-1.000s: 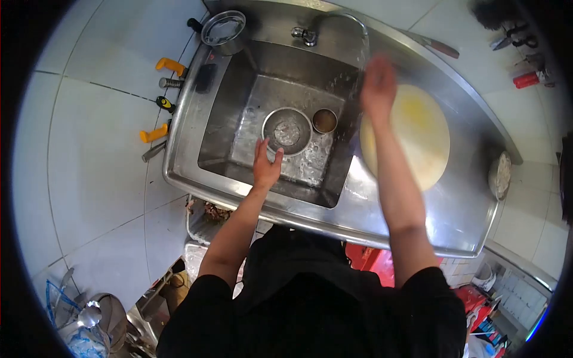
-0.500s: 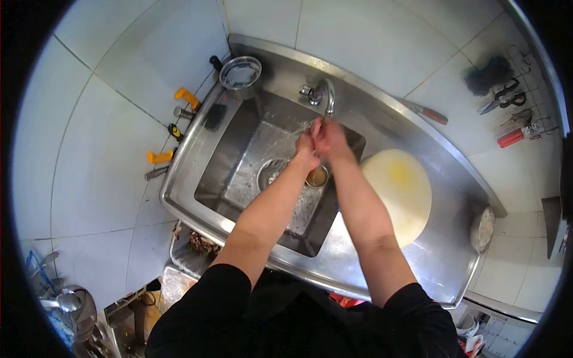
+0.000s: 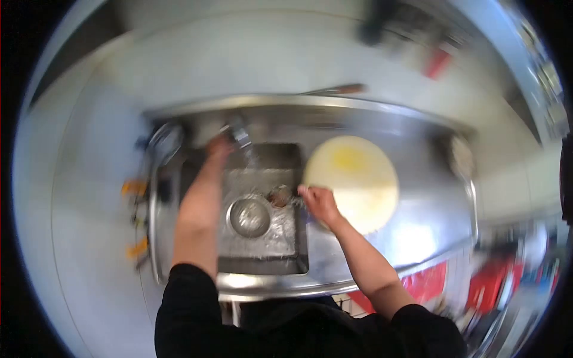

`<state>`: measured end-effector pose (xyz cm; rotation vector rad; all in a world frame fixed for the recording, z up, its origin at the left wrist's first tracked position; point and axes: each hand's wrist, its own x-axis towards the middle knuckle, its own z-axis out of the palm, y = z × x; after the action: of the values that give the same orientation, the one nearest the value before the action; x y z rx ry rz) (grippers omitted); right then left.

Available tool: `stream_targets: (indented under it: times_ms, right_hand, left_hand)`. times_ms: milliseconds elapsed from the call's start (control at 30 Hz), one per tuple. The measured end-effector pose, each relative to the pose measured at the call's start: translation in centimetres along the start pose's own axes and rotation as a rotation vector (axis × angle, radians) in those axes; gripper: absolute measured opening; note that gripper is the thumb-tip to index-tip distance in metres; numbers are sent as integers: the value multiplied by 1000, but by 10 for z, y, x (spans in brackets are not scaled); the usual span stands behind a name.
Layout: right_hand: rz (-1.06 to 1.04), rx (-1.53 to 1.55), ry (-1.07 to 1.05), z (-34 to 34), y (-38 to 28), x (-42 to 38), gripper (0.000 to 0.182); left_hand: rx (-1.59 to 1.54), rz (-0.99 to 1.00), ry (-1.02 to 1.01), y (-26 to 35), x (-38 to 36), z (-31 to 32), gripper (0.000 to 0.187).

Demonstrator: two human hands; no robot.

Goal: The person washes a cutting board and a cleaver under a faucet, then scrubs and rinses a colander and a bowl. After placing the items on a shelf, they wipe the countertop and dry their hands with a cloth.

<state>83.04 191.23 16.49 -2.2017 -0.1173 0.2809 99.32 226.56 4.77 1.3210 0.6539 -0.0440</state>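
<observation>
My left hand (image 3: 220, 147) is at the handle beside the steel tap (image 3: 240, 133) at the back of the sink, its fingers blurred but closed around the handle. Water runs from the spout into the sink basin (image 3: 262, 179). Over the basin's right edge, next to a round white cutting board (image 3: 364, 191), my right hand (image 3: 320, 203) is held with its fingers curled in; nothing shows in it. A round metal bowl (image 3: 249, 217) sits in the basin, and a smaller brownish round container (image 3: 279, 196) stands beside it.
A metal pot (image 3: 166, 143) stands at the sink's back left corner. Orange-handled tools (image 3: 135, 187) hang along the left wall. A brown-handled knife (image 3: 343, 89) rests behind the counter's back rim. At the right end is a pale, round item (image 3: 461, 156).
My hands have come apart from under the tap: the left has gone to the tap handle, the right toward the cutting board. The view has turned and shifted right.
</observation>
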Motion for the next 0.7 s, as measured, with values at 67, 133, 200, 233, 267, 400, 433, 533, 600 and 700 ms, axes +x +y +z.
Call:
stream_targets:
  times_ms: [67, 133, 200, 233, 267, 400, 433, 533, 600, 700]
  right_hand:
    - [131, -14, 85, -42, 29, -58, 51]
    - [310, 17, 150, -80, 66, -127, 43]
    - [531, 83, 302, -114, 94, -211, 36]
    - [514, -105, 380, -128, 103, -261, 33]
    - [501, -302, 435, -146, 106, -309, 32]
    - [749, 316, 965, -191, 18, -462, 24]
    - [748, 410, 1113, -195, 0, -496, 25]
    - [669, 457, 1406, -182, -35, -588, 30]
    - [476, 677, 1597, -162, -55, -628, 32]
    - [376, 937, 1865, -111, -36, -687, 30]
  left_hand:
    - [11, -100, 28, 21, 17, 8, 36]
    - [15, -101, -328, 11, 55, -6, 32]
    - [-33, -250, -372, -10, 120, -30, 27]
    - [67, -169, -215, -10, 118, -34, 25]
    - [-34, -215, -254, -6, 120, -35, 22]
    - [141, 61, -763, -4, 159, -67, 19]
    - [404, 215, -800, 5, 157, -70, 20]
    - [242, -42, -625, 21, 136, -62, 25]
    - [416, 117, -624, 23, 130, -55, 28]
    - [532, 200, -553, 35, 112, -57, 33]
